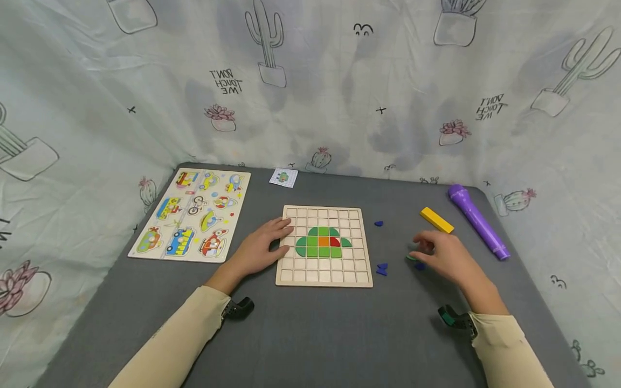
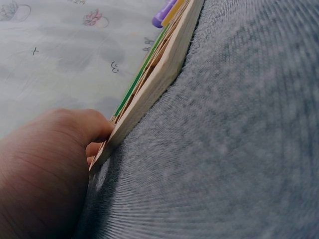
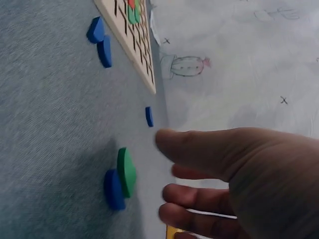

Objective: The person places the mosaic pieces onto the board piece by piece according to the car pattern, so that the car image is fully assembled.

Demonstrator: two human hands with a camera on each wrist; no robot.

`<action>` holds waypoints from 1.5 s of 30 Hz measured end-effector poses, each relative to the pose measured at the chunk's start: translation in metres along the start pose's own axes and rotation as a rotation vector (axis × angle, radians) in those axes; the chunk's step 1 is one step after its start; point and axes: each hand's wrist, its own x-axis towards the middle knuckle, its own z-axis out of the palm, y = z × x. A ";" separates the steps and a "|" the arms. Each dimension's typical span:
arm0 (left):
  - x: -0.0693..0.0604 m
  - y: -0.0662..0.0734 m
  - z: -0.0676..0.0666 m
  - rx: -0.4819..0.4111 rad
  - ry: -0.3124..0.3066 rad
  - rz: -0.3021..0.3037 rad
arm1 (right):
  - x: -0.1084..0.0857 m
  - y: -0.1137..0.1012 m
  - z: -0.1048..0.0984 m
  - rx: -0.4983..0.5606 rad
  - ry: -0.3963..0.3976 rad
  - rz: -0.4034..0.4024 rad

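Observation:
A wooden grid board point(image 1: 299, 277) bears green squares and rounded green pieces, with an orange piece point(image 1: 324, 241) and a red piece point(image 1: 335, 242) among them. My left hand point(image 1: 262, 245) rests at the board's left edge, thumb and fingers touching its rim. To the right of the board, my right hand point(image 1: 443, 253) hovers with fingers loosely bent and apart. In the right wrist view, a green rounded piece point(image 3: 126, 173) leans against a blue piece point(image 3: 113, 189), both separate from that hand's fingers.
Other blue pieces point(image 1: 382, 269) lie right of the board, one point(image 1: 379, 223) farther back. Beyond my right hand are a yellow bar point(image 1: 436, 220) and a purple microphone point(image 1: 477, 222). A vehicle puzzle board point(image 1: 194, 215) lies left; a small pattern card point(image 1: 283, 178) sits at the back.

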 end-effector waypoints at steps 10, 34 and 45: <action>-0.005 0.005 0.002 -0.016 -0.007 -0.001 | -0.006 0.010 0.018 0.008 -0.034 -0.003; 0.001 0.004 -0.002 -0.006 -0.012 -0.018 | 0.017 -0.028 0.018 -0.058 0.050 -0.252; 0.002 0.004 -0.005 -0.014 -0.010 -0.022 | 0.043 -0.072 0.044 -0.056 0.013 -0.412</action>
